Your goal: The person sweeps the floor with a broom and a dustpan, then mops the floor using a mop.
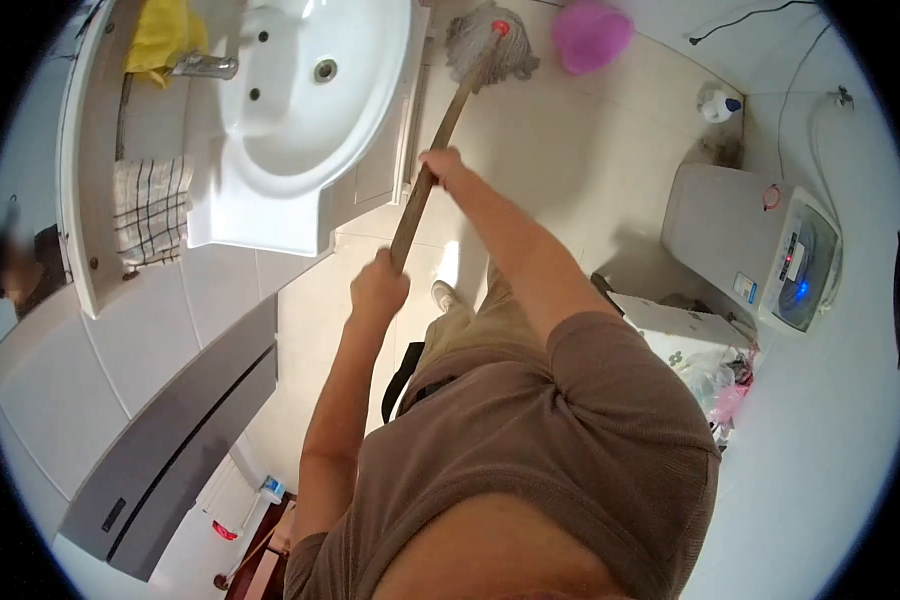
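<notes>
A mop's wooden handle (417,210) runs up from the person's middle to a grey string mop head (492,50) with a red centre, which rests on the tiled floor. My left hand (379,288) is wrapped round the lower, near end of the handle. Farther up the same handle, my right hand (442,167) grips it. Just right of the mop head stands a pink-purple basin (591,37). The white sink (300,170) is left of the handle.
A washing machine (735,240) stands at the right, with a white bottle (718,106) beyond it and a box with plastic bags (705,375) nearer. A yellow cloth (160,40) and a checked towel (152,210) lie beside the sink. A grey panel (170,460) is at lower left.
</notes>
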Demonstrator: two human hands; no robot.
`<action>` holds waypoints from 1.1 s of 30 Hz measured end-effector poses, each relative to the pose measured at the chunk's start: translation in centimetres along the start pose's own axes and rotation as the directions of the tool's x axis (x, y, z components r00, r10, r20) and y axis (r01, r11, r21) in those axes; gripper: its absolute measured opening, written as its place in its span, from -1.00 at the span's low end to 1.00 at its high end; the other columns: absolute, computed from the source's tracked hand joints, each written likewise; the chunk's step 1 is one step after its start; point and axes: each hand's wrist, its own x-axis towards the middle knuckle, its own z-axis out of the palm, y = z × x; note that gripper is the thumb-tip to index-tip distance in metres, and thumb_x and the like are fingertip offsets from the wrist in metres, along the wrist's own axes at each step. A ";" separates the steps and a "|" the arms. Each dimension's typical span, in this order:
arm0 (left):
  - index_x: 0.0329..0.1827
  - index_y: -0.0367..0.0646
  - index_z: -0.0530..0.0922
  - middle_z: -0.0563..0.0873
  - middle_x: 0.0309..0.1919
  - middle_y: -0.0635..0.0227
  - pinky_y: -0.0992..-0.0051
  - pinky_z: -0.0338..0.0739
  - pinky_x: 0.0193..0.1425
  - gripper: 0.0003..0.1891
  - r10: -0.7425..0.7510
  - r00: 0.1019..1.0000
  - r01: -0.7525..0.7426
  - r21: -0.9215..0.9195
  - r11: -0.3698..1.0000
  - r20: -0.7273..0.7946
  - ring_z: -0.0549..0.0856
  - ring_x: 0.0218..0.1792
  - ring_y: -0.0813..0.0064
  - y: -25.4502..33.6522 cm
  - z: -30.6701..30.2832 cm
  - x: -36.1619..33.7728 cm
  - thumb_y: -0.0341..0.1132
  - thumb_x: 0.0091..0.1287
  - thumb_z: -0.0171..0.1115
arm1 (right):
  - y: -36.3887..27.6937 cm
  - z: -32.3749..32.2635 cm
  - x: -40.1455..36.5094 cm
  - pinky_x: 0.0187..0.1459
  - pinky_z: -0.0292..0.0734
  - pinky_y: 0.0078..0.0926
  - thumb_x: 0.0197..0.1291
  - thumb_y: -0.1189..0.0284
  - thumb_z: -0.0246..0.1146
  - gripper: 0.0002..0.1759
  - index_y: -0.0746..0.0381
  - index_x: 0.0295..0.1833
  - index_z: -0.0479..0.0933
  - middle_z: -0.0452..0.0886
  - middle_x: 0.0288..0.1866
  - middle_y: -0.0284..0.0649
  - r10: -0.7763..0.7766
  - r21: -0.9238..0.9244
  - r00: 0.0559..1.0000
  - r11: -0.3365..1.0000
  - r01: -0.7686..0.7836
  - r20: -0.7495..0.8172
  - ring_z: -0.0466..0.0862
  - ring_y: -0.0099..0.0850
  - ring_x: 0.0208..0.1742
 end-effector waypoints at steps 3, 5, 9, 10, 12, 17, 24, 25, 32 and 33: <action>-0.12 -0.29 0.45 0.64 -0.42 -0.02 0.13 0.51 -0.28 -0.67 0.105 0.992 -0.109 -0.052 0.993 -0.066 0.64 -0.38 0.00 3.3 -0.1 5.3 -0.32 0.05 0.14 | -4.9 -2.7 4.1 -0.52 0.59 -0.09 -0.09 0.54 0.26 -0.78 0.48 -0.33 0.45 0.53 -0.45 -0.04 -0.042 -0.130 0.995 0.991 0.029 -0.094 0.61 -0.19 -0.47; -0.20 -0.32 0.48 0.63 -0.36 -0.09 0.13 0.49 -0.16 -0.70 0.071 0.991 -0.033 -0.314 0.949 0.110 0.64 -0.27 -0.03 4.9 -0.3 7.3 -0.33 0.01 0.08 | -7.5 -4.2 4.5 -0.52 0.59 -0.09 -0.08 0.52 0.25 -0.76 0.49 -0.32 0.45 0.54 -0.44 -0.04 -0.041 -0.177 0.993 0.984 0.021 -0.113 0.62 -0.19 -0.46; -0.13 -0.34 0.49 0.62 -0.25 -0.11 0.17 0.46 -0.05 -0.64 0.071 0.991 -0.027 -0.344 0.938 0.114 0.59 -0.13 -0.05 4.2 1.7 5.4 -0.32 0.01 0.08 | -7.1 -5.7 2.7 -0.51 0.61 -0.15 -0.02 0.51 0.20 -0.69 0.51 -0.19 0.42 0.57 -0.36 0.05 0.051 -0.445 0.990 0.889 -0.105 -0.131 0.65 -0.14 -0.41; -0.11 -0.33 0.49 0.62 -0.22 -0.10 0.17 0.45 -0.03 -0.63 0.042 0.990 0.003 -0.324 0.946 0.132 0.58 -0.11 -0.05 3.1 2.9 4.3 -0.32 0.02 0.08 | -6.2 -5.7 1.3 -0.51 0.61 -0.20 0.01 0.53 0.15 -0.66 0.56 -0.13 0.38 0.58 -0.32 0.15 0.073 -0.488 0.994 0.867 -0.103 -0.080 0.66 -0.09 -0.39; -0.06 -0.31 0.47 0.62 -0.20 -0.09 0.17 0.46 -0.01 -0.60 0.083 0.989 -0.045 -0.291 0.956 0.119 0.58 -0.08 -0.05 0.7 4.2 0.7 -0.30 0.04 0.09 | -2.9 -5.7 -1.2 -0.51 0.63 -0.15 0.04 0.48 0.18 -0.63 0.57 -0.12 0.37 0.56 -0.34 0.16 0.140 -0.505 0.989 0.852 -0.141 -0.039 0.64 -0.12 -0.39; 0.08 -0.23 0.40 0.62 -0.18 -0.07 0.16 0.47 -0.02 -0.53 -0.033 0.982 0.077 -0.237 0.968 0.184 0.59 -0.09 -0.05 -7.3 7.4 -8.9 -0.29 0.07 0.14 | 8.3 -2.7 -7.1 -0.65 0.54 -0.18 -0.05 0.39 0.27 -0.67 0.49 -0.35 0.46 0.56 -0.45 0.03 0.220 -0.538 0.975 0.820 -0.194 -0.017 0.61 -0.17 -0.51; 0.10 -0.13 0.41 0.64 -0.19 0.02 0.21 0.48 -0.05 -0.54 -0.162 0.960 0.207 -0.186 0.961 0.229 0.61 -0.09 0.04 -17.7 5.5 -21.9 -0.32 0.07 0.16 | 18.8 3.7 -18.8 -0.61 0.55 -0.33 -0.13 0.25 0.34 -0.63 0.38 -0.41 0.52 0.56 -0.52 -0.11 0.324 -0.453 0.945 0.848 -0.274 0.034 0.56 -0.33 -0.58; 0.10 -0.12 0.42 0.65 -0.20 0.04 0.23 0.49 -0.05 -0.53 -0.165 0.959 0.210 -0.188 0.959 0.229 0.61 -0.10 0.05 -19.0 4.9 -23.5 -0.33 0.06 0.16 | 20.5 4.7 -20.0 -0.64 0.53 -0.36 -0.14 0.26 0.35 -0.65 0.37 -0.49 0.51 0.55 -0.56 -0.13 0.324 -0.449 0.945 0.851 -0.271 0.044 0.54 -0.36 -0.62; 0.01 -0.06 0.51 0.67 -0.26 0.09 0.28 0.52 -0.12 -0.59 -0.238 0.960 0.244 -0.029 0.969 0.145 0.65 -0.16 0.11 -21.0 -3.0 -29.1 -0.40 0.01 0.19 | 20.8 9.9 -26.9 -0.62 0.52 -0.33 -0.07 0.47 0.27 -0.81 0.39 -0.38 0.49 0.56 -0.55 -0.08 0.498 -0.202 0.835 0.865 -0.459 0.234 0.57 -0.30 -0.62; -0.02 -0.07 0.52 0.67 -0.29 0.10 0.28 0.52 -0.15 -0.61 -0.221 0.970 0.220 0.023 0.975 0.104 0.65 -0.20 0.11 -20.7 -3.8 -28.3 -0.41 0.01 0.18 | 20.5 10.1 -26.3 -0.60 0.54 -0.33 -0.07 0.50 0.27 -0.83 0.37 -0.37 0.49 0.56 -0.53 -0.08 0.489 -0.179 0.840 0.871 -0.457 0.236 0.59 -0.28 -0.59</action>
